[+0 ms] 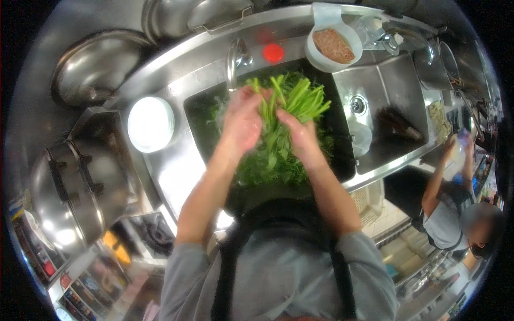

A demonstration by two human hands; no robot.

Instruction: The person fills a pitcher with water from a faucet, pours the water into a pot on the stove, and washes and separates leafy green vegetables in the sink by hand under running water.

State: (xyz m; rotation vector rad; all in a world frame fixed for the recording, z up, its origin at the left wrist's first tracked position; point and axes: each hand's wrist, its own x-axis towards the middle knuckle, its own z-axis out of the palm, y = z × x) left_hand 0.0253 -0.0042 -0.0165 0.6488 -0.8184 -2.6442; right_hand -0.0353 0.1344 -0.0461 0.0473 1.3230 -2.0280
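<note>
Both of my hands are over the left sink basin [201, 115], below the faucet [232, 64]. My left hand [243, 119] is wrapped round part of a bunch of leafy green stems [278, 109], close to the running tap; motion blurs its fingers. On the right side of the bunch, my right hand [301, 134] grips the stems with its thumb across them. Cut stem ends point up and away from me, and the leaves hang toward me. More greens [273, 168] lie in the dark basin under my hands.
White stacked bowls [151, 124] stand left of the basin. Behind it are a red lid [273, 53] and a white bowl of brownish food [333, 47]. A second basin [393, 85] holds a brush. At the far right a co-worker [447, 214] holds something pale.
</note>
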